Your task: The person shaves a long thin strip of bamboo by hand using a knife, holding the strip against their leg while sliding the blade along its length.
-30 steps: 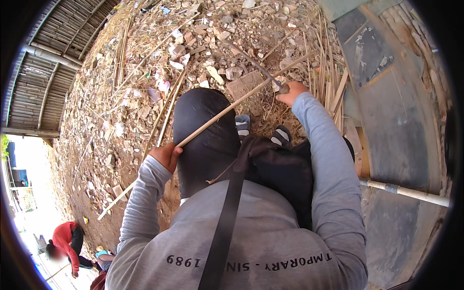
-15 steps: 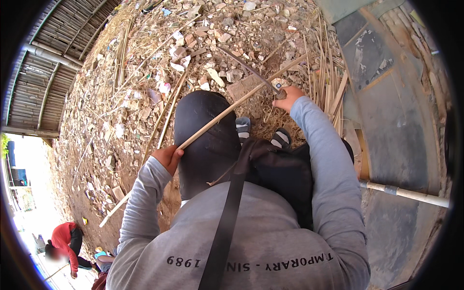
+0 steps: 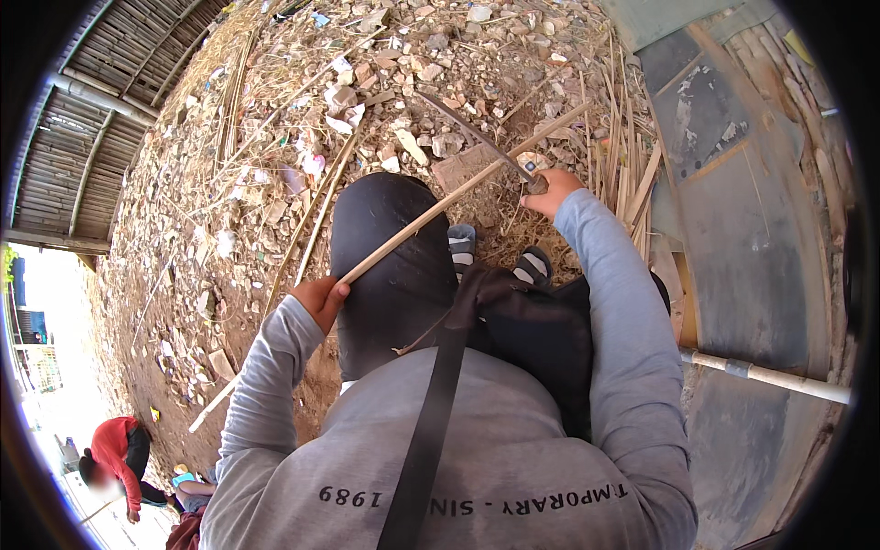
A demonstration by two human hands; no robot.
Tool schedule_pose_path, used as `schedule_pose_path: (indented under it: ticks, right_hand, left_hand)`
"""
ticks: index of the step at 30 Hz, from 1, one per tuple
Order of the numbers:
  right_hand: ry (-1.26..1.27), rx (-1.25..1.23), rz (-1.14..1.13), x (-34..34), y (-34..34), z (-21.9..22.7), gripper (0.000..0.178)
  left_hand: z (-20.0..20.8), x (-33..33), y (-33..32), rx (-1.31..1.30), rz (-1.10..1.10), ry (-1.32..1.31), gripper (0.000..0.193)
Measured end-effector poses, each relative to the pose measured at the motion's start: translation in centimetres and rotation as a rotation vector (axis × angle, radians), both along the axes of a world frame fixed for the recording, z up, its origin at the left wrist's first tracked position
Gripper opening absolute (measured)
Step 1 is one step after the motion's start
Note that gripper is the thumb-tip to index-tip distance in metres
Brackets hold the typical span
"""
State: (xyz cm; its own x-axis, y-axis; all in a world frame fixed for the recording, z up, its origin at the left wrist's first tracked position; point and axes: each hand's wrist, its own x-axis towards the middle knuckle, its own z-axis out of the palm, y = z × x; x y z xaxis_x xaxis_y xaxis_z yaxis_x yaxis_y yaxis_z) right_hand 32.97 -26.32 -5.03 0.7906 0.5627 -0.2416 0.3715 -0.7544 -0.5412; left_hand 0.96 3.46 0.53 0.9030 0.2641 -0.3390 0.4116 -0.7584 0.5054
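Observation:
A long pale strip of bamboo [image 3: 431, 212] slants across my black-trousered knee. My left hand [image 3: 322, 301] is closed round it near its lower part, and its tail runs on past my left forearm. My right hand [image 3: 553, 192] grips the handle of a long machete [image 3: 469, 126]. The dark blade points up and to the left, crossing the bamboo strip toward its far end. Whether the edge touches the bamboo I cannot tell.
Rubble and dry straw cover the ground [image 3: 266, 206]. Split bamboo strips [image 3: 623, 147] lie at the right, beside grey sheets [image 3: 747, 229] and a pale pole [image 3: 779, 376]. A slatted bamboo wall [image 3: 60, 165] stands at the left. A person in red [image 3: 116, 454] bends over at lower left.
My right hand and the machete have shifted very slightly to the right and down. The bamboo strip and my left hand stay nearly in place.

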Motion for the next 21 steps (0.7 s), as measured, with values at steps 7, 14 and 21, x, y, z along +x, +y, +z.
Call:
schedule_pose_path:
  ticks: [7, 14, 21]
  right_hand:
    - [-0.111, -0.093, 0.183, -1.8, 1.1, 3.1, 0.031]
    - [-0.022, -0.007, -0.051, 0.9, -0.4, 0.7, 0.034]
    - [0.11, -0.029, 0.078, -0.7, 0.2, 0.6, 0.037]
  left_hand:
    - [-0.4, -0.6, -0.2, -0.01, -0.012, -0.049, 0.046]
    - [0.4, -0.4, -0.4, -0.011, 0.0, 0.018, 0.045]
    - [0.9, -0.2, -0.6, 0.042, -0.069, 0.039, 0.045]
